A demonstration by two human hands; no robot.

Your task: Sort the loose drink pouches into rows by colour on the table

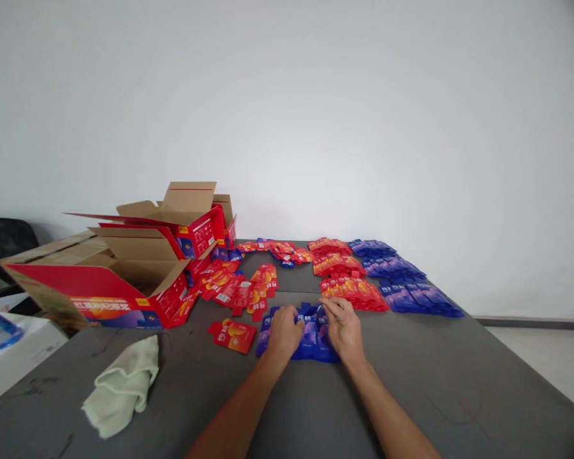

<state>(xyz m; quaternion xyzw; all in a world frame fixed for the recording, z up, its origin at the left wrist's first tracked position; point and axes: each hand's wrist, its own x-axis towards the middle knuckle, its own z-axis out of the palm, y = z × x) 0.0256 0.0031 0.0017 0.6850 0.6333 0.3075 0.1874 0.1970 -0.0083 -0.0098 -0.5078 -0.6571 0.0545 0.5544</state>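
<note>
Blue drink pouches with purple fruit prints and white lettering lie side by side on the grey table in front of me. My left hand rests over the left part of this row, its fingers curled onto a pouch. At the row's upper right, my right hand pinches the top edge of a blue pouch between thumb and fingers. Both hands partly cover the row, so the exact grip points are hidden. Just left of my left hand, a single red pouch with an orange fruit print lies flat.
Red pouches and blue pouches form overlapping rows at the back right. Loose red pouches are scattered left of centre. Open red cartons stand at the left. A pale green cloth lies crumpled near the front left.
</note>
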